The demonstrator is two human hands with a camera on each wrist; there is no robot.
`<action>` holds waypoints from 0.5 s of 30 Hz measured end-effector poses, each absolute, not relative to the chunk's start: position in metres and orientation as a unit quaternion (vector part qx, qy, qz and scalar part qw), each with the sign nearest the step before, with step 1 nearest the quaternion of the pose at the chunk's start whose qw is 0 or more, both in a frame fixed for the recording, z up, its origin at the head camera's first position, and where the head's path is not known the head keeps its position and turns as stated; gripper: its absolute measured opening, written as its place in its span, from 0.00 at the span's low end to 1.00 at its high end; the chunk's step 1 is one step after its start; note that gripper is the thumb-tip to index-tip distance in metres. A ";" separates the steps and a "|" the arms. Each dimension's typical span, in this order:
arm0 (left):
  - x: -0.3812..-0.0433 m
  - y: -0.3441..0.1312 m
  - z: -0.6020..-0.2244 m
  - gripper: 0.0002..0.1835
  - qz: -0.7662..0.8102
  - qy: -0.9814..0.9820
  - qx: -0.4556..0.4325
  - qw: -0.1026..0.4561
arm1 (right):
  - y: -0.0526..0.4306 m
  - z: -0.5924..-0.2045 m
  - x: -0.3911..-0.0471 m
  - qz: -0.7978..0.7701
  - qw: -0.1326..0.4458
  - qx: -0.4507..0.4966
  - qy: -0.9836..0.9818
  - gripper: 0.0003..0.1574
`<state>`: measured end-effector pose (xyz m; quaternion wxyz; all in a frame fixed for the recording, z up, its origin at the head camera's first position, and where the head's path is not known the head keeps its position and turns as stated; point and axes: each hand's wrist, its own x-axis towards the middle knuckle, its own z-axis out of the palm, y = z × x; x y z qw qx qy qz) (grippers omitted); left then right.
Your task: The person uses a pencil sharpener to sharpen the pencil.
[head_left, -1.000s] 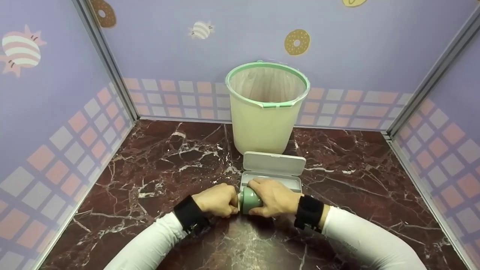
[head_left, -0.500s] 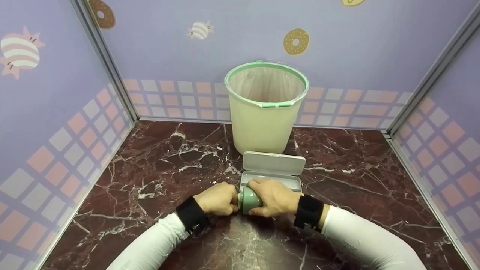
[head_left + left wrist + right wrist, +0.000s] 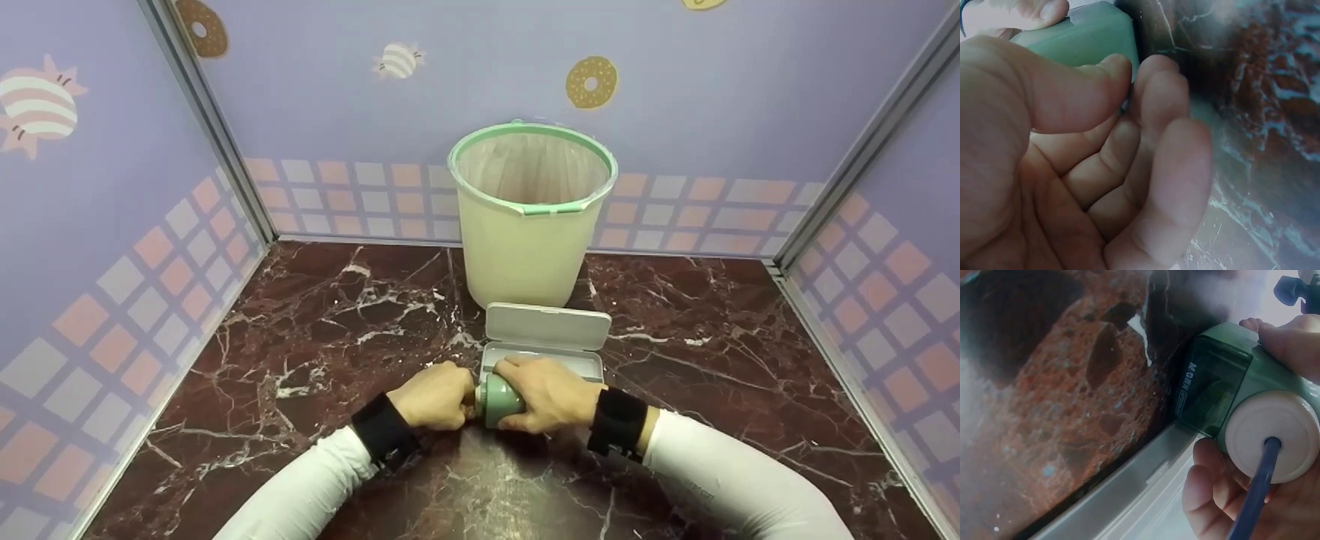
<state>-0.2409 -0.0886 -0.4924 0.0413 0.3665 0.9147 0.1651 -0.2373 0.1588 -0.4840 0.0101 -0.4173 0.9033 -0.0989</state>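
Note:
A green pencil sharpener (image 3: pixel 502 401) with a dark see-through shavings drawer lies in my right hand (image 3: pixel 551 394), gripped round its body. In the right wrist view, a blue-grey pencil (image 3: pixel 1258 489) sticks out of the round white disc (image 3: pixel 1241 433) on the side facing that wrist. At the sharpener's other end, my left hand (image 3: pixel 435 396) has its fingers curled and the thumb brought against them. They pinch a small part there, mostly hidden by the fingers. Directly beyond the right hand stands a pale grey pencil case (image 3: pixel 596 367), its lid (image 3: pixel 547 328) raised.
A cream bin (image 3: pixel 521 255) with a green rim and clear liner stands behind the pencil case. Purple printed panels (image 3: pixel 322 90) enclose the dark red marbled surface (image 3: pixel 337 300) at the back and sides.
The left hand has shifted slightly upward at the sharpener's left end, its thumb side rising a little. The right hand, sharpener and pencil case stay in place.

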 end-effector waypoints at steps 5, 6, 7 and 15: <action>-0.241 -0.086 -0.492 0.21 0.136 0.927 0.348 0.016 | 0.159 -0.483 -0.239 -0.097 0.011 -0.421 0.902 0.37; -0.241 -0.085 -0.492 0.20 0.131 0.929 0.346 0.012 | 0.159 -0.484 -0.239 -0.098 0.011 -0.422 0.901 0.37; -0.241 -0.085 -0.493 0.20 0.127 0.930 0.345 0.009 | 0.159 -0.484 -0.239 -0.100 0.011 -0.424 0.900 0.37; -0.241 -0.085 -0.496 0.17 0.121 0.930 0.346 -0.021 | 0.161 -0.485 -0.239 -0.108 0.009 -0.434 0.895 0.36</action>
